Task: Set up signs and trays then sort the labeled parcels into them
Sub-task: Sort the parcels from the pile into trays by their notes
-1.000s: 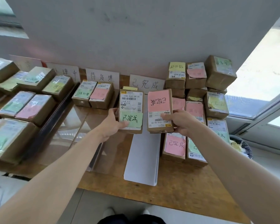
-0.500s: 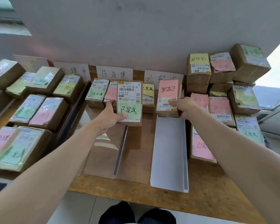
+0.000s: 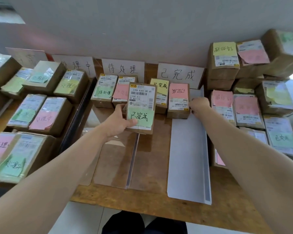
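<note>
My left hand (image 3: 118, 122) grips a brown parcel with a green note (image 3: 140, 107) and holds it above the clear tray (image 3: 147, 159). My right hand (image 3: 199, 105) has its fingers curled against the right side of a pink-note parcel (image 3: 178, 100). That parcel stands at the far end of the white tray (image 3: 188, 157), beside a yellow-note parcel (image 3: 160, 92). Three paper signs lean on the wall: a left sign (image 3: 74, 66), a middle sign (image 3: 123, 68) and a right sign (image 3: 179, 74).
Two parcels (image 3: 105, 92) stand under the middle sign. Several labeled parcels (image 3: 41, 114) fill the left part of the table. A stacked pile of parcels (image 3: 245, 107) rises at the right. The wooden table's front edge (image 3: 142, 201) is near me.
Both hands moved forward toward the signs. The pink-note parcel went from being held up to standing on the white tray's far end. The green-note parcel stays in my left hand.
</note>
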